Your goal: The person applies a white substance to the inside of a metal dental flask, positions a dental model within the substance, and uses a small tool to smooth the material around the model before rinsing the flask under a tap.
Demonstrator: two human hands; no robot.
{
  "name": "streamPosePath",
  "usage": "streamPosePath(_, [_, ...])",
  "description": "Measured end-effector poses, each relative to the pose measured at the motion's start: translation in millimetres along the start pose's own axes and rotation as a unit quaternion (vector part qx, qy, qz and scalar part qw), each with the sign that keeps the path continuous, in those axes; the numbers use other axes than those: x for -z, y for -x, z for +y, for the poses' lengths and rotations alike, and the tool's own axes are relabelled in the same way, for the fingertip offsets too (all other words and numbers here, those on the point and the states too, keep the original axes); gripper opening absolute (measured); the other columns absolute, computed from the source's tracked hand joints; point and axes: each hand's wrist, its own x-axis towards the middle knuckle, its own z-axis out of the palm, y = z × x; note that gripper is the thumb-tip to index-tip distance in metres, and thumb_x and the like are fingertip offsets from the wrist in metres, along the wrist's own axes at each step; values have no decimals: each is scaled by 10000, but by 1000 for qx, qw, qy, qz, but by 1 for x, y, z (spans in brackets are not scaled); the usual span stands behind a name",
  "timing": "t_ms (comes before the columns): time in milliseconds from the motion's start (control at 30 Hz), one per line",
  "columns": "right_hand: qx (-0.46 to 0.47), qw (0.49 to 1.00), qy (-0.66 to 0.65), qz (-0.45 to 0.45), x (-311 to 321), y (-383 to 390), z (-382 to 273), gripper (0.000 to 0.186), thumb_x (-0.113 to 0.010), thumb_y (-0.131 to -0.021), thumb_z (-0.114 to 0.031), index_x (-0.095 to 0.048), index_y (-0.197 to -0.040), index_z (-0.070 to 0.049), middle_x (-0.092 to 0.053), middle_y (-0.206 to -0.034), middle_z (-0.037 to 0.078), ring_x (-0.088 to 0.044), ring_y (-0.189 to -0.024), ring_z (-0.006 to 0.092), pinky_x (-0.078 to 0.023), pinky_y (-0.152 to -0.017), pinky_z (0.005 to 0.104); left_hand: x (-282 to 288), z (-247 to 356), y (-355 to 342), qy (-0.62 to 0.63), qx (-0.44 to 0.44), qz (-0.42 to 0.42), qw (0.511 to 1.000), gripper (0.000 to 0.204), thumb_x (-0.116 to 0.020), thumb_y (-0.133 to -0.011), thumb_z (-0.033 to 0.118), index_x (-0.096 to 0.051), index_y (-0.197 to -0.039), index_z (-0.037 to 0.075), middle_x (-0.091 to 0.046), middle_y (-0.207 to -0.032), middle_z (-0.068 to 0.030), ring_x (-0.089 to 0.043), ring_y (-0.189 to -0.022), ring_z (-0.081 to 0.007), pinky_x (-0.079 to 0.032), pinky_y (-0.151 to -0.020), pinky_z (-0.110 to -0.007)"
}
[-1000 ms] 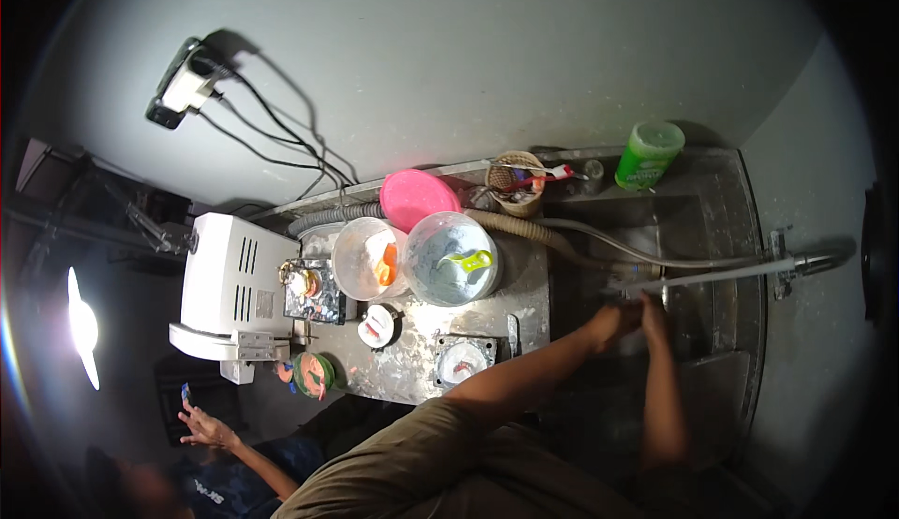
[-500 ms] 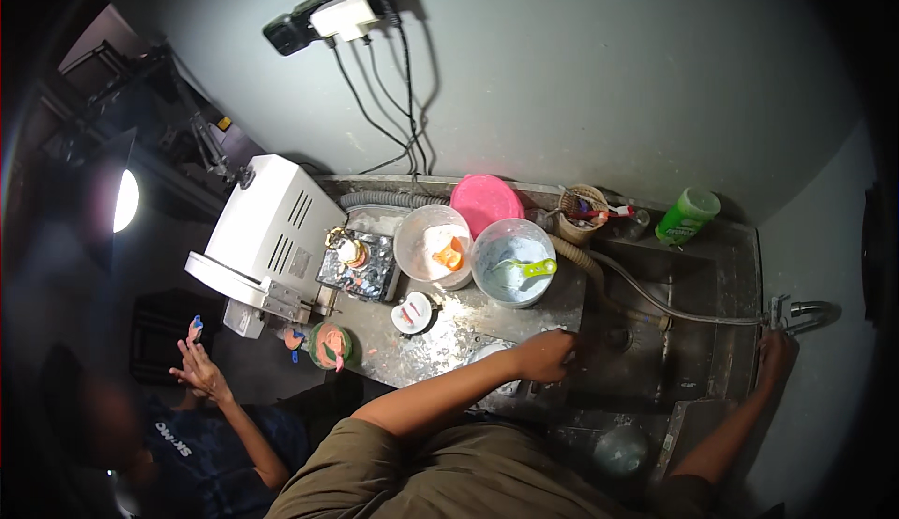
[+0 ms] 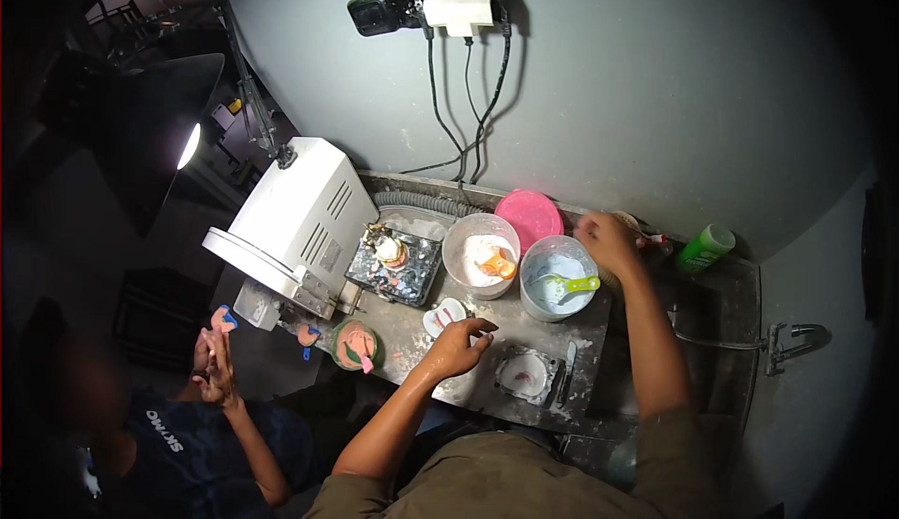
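Observation:
My left hand, fingers loosely spread and holding nothing visible, hovers beside a small white dish-like piece with reddish marks. My right hand reaches over the far side of the bench, between the pink round lid and the cup of brushes; its fingers are blurred and partly hidden. Just in front of it stands a tub of pale blue powder with a green scoop. Left of that tub is a tub of white powder with an orange scoop.
A knife lies by a square whitish block. Left are a green bowl of pink paste, a speckled black box and a white machine. A co-worker's hand is near a blue-handled tray. Right are the sink, tap and green bottle.
My right hand has left the tap and moved to the bench's far side. My left hand has moved left, uncovering the square block and knife. The view has shifted.

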Motion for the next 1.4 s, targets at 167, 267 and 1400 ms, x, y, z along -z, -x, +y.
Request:
streamPosePath(167, [-14,973,232,-15,-70,-95,-1,152,-686,-828,-119,-697,-922,0,-690,-1028,185,-646,-1070,378,-531,-924,434,21,-3,19,76,29,80,993,255,-625,-966,131,-683,-1165,-17,-730,-1093,-170,-702,-965,-246,-536,-856,-347])
streamPosePath(267, [-19,964,264,-36,-87,-102,-2,142,-683,-823,-95,-707,-927,-2,-695,-996,175,-649,-1052,381,-530,-925,447,26,-45,33,116,39,107,987,234,-628,-958,123,-692,-1138,-11,-741,-1027,-139,-704,-932,-203,-539,-831,-334])
streamPosePath(1400, [-92,992,-68,53,-8,-24,42,198,-729,-869,-126,-695,-1039,-31,-714,-881,181,-701,-867,354,-542,-768,411,16,-31,-81,-344,-196,121,910,794,-706,-850,431,-362,-1537,231,-310,-1614,-141,-270,-1489,-386,-153,-1182,-634])
